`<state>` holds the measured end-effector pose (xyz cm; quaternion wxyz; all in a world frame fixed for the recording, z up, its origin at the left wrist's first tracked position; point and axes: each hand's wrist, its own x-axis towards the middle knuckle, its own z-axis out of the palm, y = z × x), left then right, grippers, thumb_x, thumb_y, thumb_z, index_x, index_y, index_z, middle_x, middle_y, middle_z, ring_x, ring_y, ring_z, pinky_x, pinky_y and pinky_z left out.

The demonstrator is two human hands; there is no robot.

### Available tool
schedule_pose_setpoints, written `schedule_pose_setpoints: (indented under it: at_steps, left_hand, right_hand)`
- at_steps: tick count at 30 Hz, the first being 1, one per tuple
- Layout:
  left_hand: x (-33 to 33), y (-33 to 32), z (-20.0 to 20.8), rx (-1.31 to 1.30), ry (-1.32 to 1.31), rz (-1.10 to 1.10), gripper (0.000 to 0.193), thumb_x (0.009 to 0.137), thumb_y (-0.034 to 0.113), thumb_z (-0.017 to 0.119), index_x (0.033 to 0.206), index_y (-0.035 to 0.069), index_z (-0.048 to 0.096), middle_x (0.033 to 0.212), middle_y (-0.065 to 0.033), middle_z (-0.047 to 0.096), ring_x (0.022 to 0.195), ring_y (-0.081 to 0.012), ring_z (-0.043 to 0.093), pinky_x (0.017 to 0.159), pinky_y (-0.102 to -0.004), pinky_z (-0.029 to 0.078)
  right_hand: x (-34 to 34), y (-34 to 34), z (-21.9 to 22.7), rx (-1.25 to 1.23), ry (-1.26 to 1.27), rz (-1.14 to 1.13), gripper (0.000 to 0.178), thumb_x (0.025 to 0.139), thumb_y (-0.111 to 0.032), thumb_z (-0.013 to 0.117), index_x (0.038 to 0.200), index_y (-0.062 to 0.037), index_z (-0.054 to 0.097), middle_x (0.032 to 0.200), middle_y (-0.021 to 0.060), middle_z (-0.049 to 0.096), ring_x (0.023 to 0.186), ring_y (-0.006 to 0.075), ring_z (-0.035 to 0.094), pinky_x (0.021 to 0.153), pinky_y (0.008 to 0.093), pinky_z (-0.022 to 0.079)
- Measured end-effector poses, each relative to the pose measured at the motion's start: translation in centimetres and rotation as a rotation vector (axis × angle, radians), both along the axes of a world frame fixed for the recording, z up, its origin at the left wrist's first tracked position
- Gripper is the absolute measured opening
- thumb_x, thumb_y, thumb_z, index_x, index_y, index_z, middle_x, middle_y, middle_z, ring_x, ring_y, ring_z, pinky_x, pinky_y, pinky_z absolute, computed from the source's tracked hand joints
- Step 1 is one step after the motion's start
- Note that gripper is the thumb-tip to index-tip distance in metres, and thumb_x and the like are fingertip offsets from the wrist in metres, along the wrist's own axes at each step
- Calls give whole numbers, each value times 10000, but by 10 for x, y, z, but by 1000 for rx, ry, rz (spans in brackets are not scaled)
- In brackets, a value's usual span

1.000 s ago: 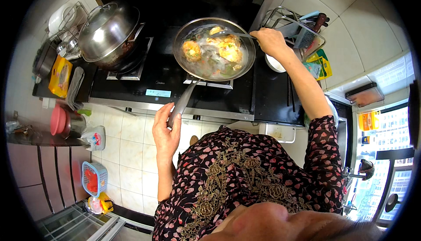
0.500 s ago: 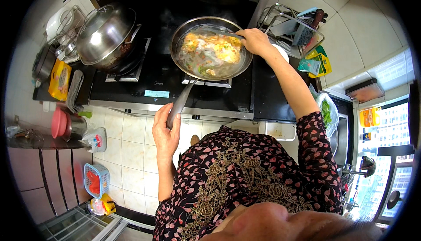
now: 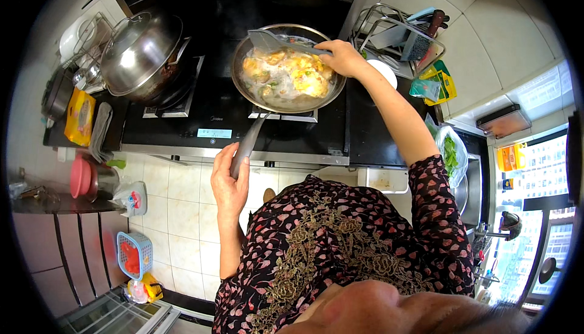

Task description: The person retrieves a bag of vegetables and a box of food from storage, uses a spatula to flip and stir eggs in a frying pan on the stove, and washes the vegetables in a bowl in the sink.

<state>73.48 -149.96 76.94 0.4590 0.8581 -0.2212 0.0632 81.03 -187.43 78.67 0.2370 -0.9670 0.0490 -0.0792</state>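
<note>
A round frying pan [image 3: 292, 108] sits over the right burner of the black stove. In it are yellow cooked egg pieces [image 3: 310, 80] with bits of green, in cloudy, bubbling liquid. My left hand [image 3: 229, 179] is closed loosely around the pan's dark grey handle [image 3: 250, 141], which points toward me. Over the pan's right rim, my right hand [image 3: 342, 59] grips a grey spatula [image 3: 265, 40]. Its broad blade is above the liquid at the pan's far left rim. The fingertips of my right hand are partly hidden.
A lidded steel wok [image 3: 137, 57] stands on the left burner. Right of the pan are a white dish [image 3: 384, 73], partly behind my forearm, and a wire rack [image 3: 380, 20] with knives. Farther right, a plastic bag of greens [image 3: 451, 151] lies beside the sink.
The spatula blade has come up out of the liquid toward the far left rim. My right hand has shifted slightly left, and the egg has moved in the pan. My left hand stays on the handle.
</note>
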Motion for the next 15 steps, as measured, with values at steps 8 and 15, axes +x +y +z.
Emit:
schedule_pose_setpoints:
  at_steps: [8,15]
  left_hand:
    - [0,4,-3,-35,48,33,308,870,131,635,1150,8,596,1128,-160,598,952,-273,621,796,-332,515]
    - [-2,1,2,8,-2,23,317,872,134,632,1160,9,591,1124,-159,597,933,-260,620,780,-324,513]
  right_hand:
    - [-44,-30,46,-147,23,-45,327,834,-180,573,1129,-50,630,1078,197,637,1027,363,590,892,417,463]
    - [-72,-80,4,121,177,-119,311,840,-159,596,1111,-11,639,807,130,643,676,213,591,638,330,464]
